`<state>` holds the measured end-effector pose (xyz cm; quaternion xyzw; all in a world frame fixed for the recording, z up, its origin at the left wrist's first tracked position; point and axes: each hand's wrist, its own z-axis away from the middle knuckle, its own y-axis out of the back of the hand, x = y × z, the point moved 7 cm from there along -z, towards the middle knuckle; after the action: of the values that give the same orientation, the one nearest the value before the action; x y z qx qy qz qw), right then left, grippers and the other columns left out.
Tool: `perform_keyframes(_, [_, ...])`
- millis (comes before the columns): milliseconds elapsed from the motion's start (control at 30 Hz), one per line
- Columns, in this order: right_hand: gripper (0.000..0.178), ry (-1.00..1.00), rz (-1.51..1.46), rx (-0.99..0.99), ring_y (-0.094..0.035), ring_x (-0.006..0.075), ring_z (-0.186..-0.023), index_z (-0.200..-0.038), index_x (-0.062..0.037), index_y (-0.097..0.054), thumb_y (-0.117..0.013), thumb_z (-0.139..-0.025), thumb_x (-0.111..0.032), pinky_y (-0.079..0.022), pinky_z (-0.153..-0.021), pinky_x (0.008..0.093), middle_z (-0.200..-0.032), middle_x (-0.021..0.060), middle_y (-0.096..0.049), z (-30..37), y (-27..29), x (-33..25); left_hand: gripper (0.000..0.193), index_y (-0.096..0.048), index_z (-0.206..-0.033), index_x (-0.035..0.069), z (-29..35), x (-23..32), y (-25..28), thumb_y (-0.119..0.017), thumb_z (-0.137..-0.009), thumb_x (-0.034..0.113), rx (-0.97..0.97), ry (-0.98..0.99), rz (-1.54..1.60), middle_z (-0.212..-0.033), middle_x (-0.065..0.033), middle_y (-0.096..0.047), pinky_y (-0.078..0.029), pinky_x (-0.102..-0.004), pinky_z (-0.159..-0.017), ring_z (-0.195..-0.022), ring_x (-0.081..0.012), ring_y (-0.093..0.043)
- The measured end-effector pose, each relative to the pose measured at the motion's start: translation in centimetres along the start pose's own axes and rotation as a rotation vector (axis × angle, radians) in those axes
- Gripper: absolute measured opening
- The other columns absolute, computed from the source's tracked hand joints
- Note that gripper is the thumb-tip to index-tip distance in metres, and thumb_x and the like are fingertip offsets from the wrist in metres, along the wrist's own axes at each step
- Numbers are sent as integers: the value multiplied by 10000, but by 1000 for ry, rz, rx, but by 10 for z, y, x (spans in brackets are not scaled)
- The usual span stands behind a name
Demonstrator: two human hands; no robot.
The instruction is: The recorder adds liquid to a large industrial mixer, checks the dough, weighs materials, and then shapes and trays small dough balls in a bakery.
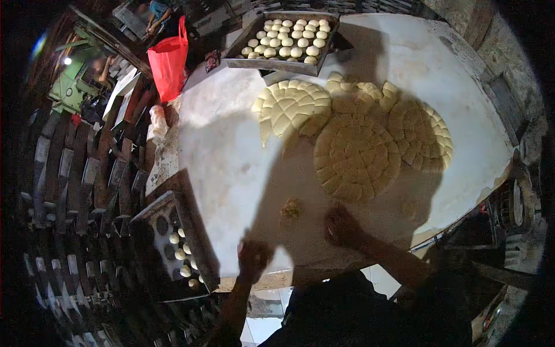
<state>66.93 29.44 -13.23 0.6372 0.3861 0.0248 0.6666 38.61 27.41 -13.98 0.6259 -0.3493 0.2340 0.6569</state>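
Note:
My left hand is at the near edge of the white table, its fingers curled; anything under or inside it is hidden. My right hand lies closed on the tabletop in deep shadow, and what it may hold cannot be made out. Between and beyond the hands sits a small crumbly yellowish lump. Farther off, a large round dough slab is cut into many wedges and blocks. Beside it lie a lighter cut dough round on the left and another cut round on the right, with loose dough pieces behind.
A metal tray full of dough balls stands at the table's far edge. At the near left, a dark tray holds several dough balls. A red bag is at the far left, near stacked dark slats. Other people are in the background.

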Motion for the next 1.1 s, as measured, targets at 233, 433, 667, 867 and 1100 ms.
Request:
perform_keyframes(233, [298,44,-34,-93,-488,421,-1007,-942,41,-591,-593,-757,-193,-300,-1026,495,-1031,239,-541,5,-37,-29,216,-597,-940,71,4,33,-87,-588,-747,166,-352,-332,-766,-964,-136,-571,-381,-460,-920,-978,-337,-505])
perform_keyframes(433, [287,-319,-137,-26,-521,416,-975,-951,45,-563,-559,-818,-209,-304,-1011,501,-1028,250,-535,-9,-1,26,283,-600,-1040,110,-8,-40,25,-601,-780,223,16,-77,-399,-1144,-129,-543,-334,-448,-970,-1087,-293,-478])
perform_keyframes(667, [288,-460,153,406,-510,415,-1013,-1029,28,-513,-542,-864,-205,-417,-892,483,-1023,244,-530,-22,-39,-13,236,-597,-972,63,-52,-8,-36,-586,-828,249,85,-86,-97,-1020,-149,-579,-436,-440,-833,-898,-321,-552])
perform_keyframes(867, [375,-477,-256,423,-575,249,-827,-952,-6,-572,-466,-921,-364,-492,-727,422,-911,142,-564,23,1,-43,269,-599,-1038,59,23,-25,6,-558,-866,262,-115,-137,-59,-1022,-150,-588,-473,-410,-830,-935,-297,-587])
perform_keyframes(1100, [427,-557,-896,196,-590,175,-738,-981,-22,-564,-528,-890,-438,-498,-672,329,-853,90,-598,-76,-39,-180,348,-607,-1114,66,25,75,117,-608,-846,287,-172,-611,-61,-980,-139,-631,-509,-354,-783,-868,-248,-636])
